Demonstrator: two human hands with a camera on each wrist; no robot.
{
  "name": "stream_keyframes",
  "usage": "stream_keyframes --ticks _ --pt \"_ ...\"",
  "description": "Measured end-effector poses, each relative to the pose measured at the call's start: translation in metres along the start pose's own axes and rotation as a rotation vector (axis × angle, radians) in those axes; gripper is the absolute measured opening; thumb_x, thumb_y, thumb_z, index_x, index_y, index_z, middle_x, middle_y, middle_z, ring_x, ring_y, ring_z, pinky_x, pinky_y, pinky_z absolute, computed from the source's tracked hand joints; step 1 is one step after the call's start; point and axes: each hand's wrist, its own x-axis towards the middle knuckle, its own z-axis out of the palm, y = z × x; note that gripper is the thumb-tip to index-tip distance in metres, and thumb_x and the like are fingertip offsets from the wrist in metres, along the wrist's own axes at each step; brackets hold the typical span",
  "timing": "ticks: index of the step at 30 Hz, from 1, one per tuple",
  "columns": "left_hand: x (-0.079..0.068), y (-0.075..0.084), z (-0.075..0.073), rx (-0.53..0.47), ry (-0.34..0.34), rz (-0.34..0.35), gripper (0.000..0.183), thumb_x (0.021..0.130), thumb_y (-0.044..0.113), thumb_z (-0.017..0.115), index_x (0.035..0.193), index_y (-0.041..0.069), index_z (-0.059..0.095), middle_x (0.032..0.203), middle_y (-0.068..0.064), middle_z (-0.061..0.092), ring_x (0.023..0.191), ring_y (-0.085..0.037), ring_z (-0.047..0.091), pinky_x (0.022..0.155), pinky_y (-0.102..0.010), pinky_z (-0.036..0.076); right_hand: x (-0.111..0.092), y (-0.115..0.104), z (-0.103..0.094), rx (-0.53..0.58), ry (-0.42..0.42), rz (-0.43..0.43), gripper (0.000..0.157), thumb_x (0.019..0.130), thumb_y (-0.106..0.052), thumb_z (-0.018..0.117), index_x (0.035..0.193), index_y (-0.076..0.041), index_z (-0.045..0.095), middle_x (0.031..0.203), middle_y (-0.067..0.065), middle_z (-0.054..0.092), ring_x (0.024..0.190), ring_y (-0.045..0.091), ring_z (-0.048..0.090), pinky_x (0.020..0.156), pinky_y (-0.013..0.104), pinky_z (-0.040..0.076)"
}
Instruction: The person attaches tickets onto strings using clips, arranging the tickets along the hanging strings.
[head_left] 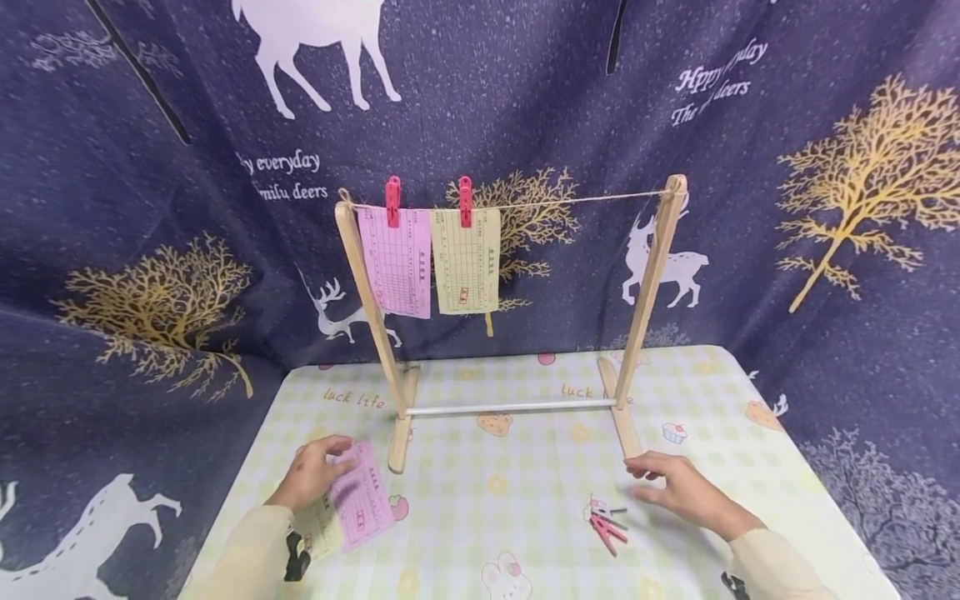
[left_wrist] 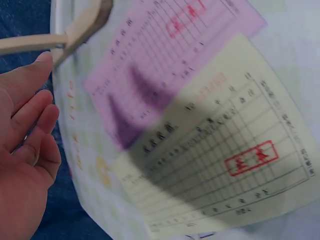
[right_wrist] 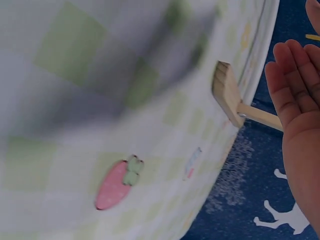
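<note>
- A dark deer-print cloth (head_left: 525, 100) hangs behind the checked table (head_left: 495, 454).
- At near left, a pink slip (head_left: 365, 504) lies touching a yellow slip (left_wrist: 225, 140).
- Both look light, limp and easily creased; a gentle pinch at a free edge or corner should suit.
- The left hand (head_left: 313, 471) is above them, fingers loosely bent, grasping nothing.
- At near right lie two pegs (head_left: 604, 536), probably light and springy, best squeezed at the handle ends.
- The right hand (head_left: 678, 487) hangs just right of them, fingers relaxed and empty.
- Farther off, a rack (head_left: 513, 408) carries a line (head_left: 577, 200) with two clipped slips (head_left: 397, 275) at its left.
</note>
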Motion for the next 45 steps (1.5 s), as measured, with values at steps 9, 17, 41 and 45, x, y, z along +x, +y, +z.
stream_keyframes --ticks 9,17,41,45 --pt "0.004 -0.026 0.009 -0.004 0.027 -0.068 0.044 0.086 0.005 0.075 0.126 -0.006 0.061 0.121 -0.027 0.064 0.109 -0.042 0.062 0.092 -0.054 0.050 -0.012 0.006 0.016 0.042 -0.024 0.080 0.040 0.082 -0.012 0.081 0.111 0.011 0.067 0.099 0.015 0.071 0.086 0.017 0.068 0.075 0.035 0.058" --pt "0.003 -0.039 0.015 0.013 0.039 -0.159 0.051 0.086 0.005 0.075 0.131 -0.008 0.056 0.127 -0.029 0.060 0.116 -0.047 0.058 0.098 -0.058 0.045 -0.019 0.009 0.025 0.077 -0.052 0.086 0.041 0.081 -0.014 0.082 0.111 0.010 0.067 0.098 0.013 0.072 0.087 0.019 0.069 0.076 0.035 0.058" --pt "0.014 -0.046 0.019 -0.030 -0.019 -0.217 0.031 0.083 -0.003 0.074 0.110 -0.009 0.063 0.092 -0.012 0.063 0.082 -0.023 0.061 0.073 -0.039 0.051 -0.023 0.018 0.048 0.101 -0.094 0.256 0.042 0.087 -0.029 0.077 0.118 -0.001 0.069 0.112 0.008 0.072 0.104 0.022 0.068 0.090 0.035 0.054" --pt "0.015 -0.046 0.019 -0.040 -0.033 -0.231 0.031 0.083 -0.003 0.074 0.111 -0.010 0.061 0.086 -0.009 0.061 0.076 -0.020 0.059 0.068 -0.034 0.050 -0.021 0.019 0.049 0.092 -0.101 0.267 0.036 0.088 -0.027 0.076 0.116 -0.004 0.071 0.109 0.004 0.072 0.102 0.018 0.068 0.089 0.036 0.054"
